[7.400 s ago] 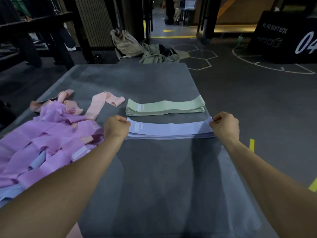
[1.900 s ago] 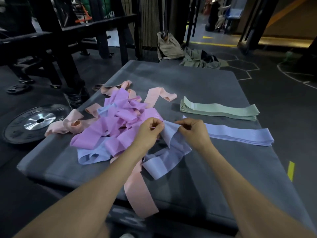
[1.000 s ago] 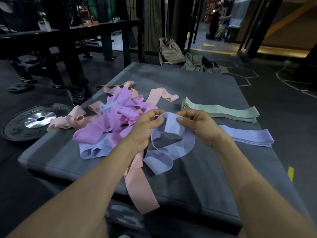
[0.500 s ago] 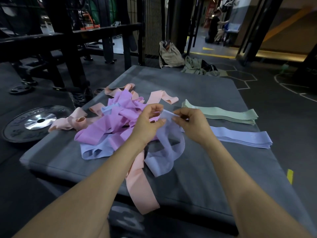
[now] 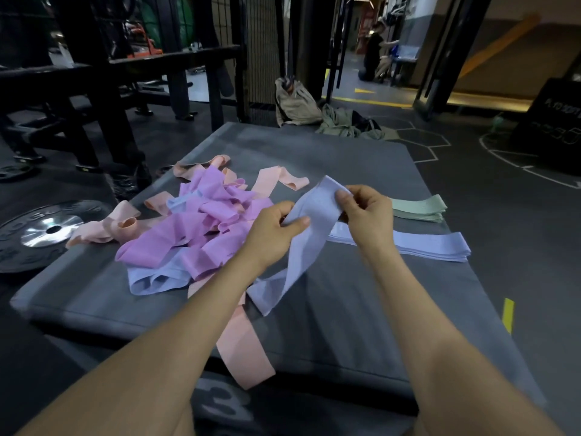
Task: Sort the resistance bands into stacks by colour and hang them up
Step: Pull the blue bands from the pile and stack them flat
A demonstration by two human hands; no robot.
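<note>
blue band [image 5: 314, 215], both hands pinching (lifted)

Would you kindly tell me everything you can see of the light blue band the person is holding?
The light blue band is a wide, flat, matte strip, stretchy fabric by its look. The left hand pinches it partway along, the right hand its raised upper end. From there it slopes down, twists once, and its lower part lies on the grey mat, beside the pink band hanging over the edge.

A weight plate [image 5: 47, 231] lies on the floor at left; beyond the grey mat [image 5: 314, 158] sit a tan bag [image 5: 294, 103] and crumpled green clothes [image 5: 341, 122].
</note>
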